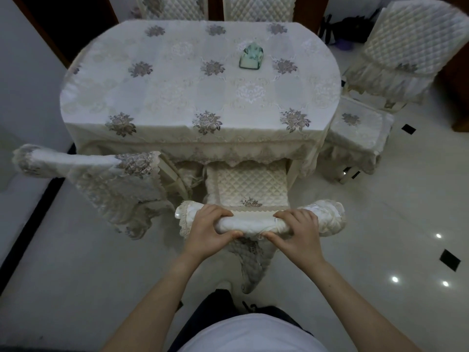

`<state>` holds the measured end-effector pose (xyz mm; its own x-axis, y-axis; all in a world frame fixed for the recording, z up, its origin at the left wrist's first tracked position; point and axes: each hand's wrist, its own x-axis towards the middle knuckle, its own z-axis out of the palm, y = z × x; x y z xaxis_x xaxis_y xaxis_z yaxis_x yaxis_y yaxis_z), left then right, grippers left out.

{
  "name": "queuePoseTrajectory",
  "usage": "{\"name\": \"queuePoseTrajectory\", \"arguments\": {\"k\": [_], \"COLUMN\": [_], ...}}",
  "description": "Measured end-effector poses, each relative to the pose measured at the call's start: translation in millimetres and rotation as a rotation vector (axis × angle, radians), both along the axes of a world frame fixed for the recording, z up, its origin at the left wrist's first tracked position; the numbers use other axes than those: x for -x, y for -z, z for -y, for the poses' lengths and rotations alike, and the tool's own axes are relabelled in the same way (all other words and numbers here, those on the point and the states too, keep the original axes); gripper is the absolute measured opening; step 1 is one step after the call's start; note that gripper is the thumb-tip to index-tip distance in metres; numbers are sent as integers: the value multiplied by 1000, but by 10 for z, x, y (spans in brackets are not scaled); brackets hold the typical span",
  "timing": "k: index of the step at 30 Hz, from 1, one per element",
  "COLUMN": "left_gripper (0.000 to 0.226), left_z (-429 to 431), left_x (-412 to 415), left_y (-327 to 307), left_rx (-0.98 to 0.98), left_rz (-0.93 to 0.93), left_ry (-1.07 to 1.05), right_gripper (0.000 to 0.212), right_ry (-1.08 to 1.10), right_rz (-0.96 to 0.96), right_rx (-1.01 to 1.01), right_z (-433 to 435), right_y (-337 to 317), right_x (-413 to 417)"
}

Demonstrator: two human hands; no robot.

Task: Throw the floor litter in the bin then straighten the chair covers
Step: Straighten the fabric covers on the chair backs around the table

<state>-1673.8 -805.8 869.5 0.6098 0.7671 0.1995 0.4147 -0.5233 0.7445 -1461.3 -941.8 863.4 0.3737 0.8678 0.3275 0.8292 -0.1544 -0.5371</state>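
Observation:
A cream quilted chair cover (327, 217) wraps the top of the chair back right in front of me. My left hand (210, 229) grips the covered top rail left of centre, fingers over the top and thumb underneath. My right hand (297, 229) grips the same rail right of centre in the same way. The chair's quilted seat cushion (246, 186) shows beyond my hands, tucked under the table. A neighbouring chair with a lace-edged cover (106, 179) stands to the left. No litter or bin shows.
The oval table with a floral cloth (198, 92) fills the middle, with a green tissue box (250, 57) on it. Covered chairs stand at the right (403, 52) and far side (172, 6). A covered stool (355, 133) sits at the right. Glossy tiled floor (380, 237) surrounds everything.

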Motion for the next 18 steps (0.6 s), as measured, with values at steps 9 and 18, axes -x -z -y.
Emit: {"name": "queuePoseTrajectory", "arguments": {"k": [9, 18], "left_gripper": [47, 48], "left_z": [-407, -348], "left_x": [95, 110], "left_y": [32, -10], "left_rx": [-10, -57], "left_rz": [3, -34], "left_ry": [56, 50], "right_gripper": [50, 49], "right_ry": [54, -2], "right_rz": [-24, -65], "right_rx": [29, 77], "right_z": [-316, -329], "right_y": [-28, -103], "right_x": [161, 102]}}
